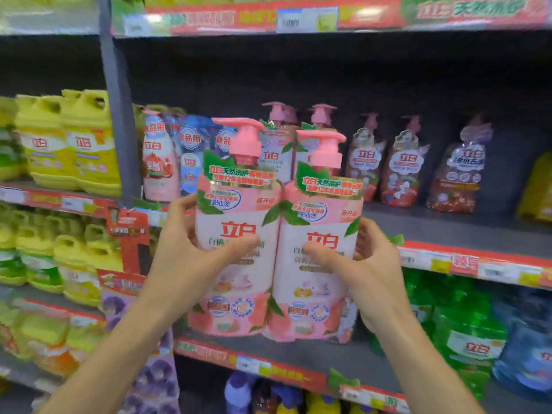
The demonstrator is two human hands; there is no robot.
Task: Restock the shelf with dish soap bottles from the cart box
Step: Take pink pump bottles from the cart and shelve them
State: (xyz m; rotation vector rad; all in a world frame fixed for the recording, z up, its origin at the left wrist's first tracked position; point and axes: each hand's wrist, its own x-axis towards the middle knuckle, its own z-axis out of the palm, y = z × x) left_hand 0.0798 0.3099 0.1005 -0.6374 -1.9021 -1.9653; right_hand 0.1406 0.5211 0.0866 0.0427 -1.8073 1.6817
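Observation:
Two pink pump dish soap bottles are held upright side by side in front of the middle shelf (448,231). My left hand (191,249) grips the left bottle (236,264), thumb across its label and fingers round its left side. My right hand (367,264) grips the right bottle (316,279) the same way, thumb on the front and fingers behind its right side. The two bottles touch each other. Behind them on the shelf stand more pink pump bottles (280,144). No cart box is in view.
Red-brown pump bottles (403,168) stand at the back right of the same shelf, with bare shelf board before them. Pink and blue refill bottles (167,165) stand at its left. Yellow jugs (74,144) fill the left bay. Green bottles (472,333) sit lower right.

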